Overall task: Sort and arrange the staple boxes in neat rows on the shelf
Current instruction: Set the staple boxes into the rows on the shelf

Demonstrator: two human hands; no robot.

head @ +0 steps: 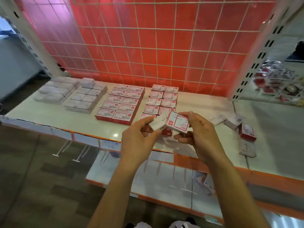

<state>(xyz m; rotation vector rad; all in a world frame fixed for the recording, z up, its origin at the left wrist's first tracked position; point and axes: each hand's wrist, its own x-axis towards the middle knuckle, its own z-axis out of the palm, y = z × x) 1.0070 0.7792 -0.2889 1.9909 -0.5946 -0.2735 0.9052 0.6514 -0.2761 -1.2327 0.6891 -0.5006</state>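
Note:
My left hand (139, 135) grips a white staple box (157, 123) above the shelf's front. My right hand (195, 134) holds a red-and-white staple box (177, 123) tilted beside it; the two boxes touch. Behind them, red-and-white boxes lie in two blocks: a full block (120, 103) in the middle and a narrower block (162, 99) right of it. White boxes are stacked in rows (85, 97) and bundles (56, 92) at the left. Several loose boxes (238, 124) lie scattered at the right of the white shelf (197, 145).
A red panel behind a white wire grid (148, 46) backs the shelf. Perforated white uprights (256, 60) stand at both sides. A flattened carton (247, 148) lies near the right front. A lower shelf with hooks (148, 175) sits beneath. Packaged goods (279, 81) fill the neighbouring bay.

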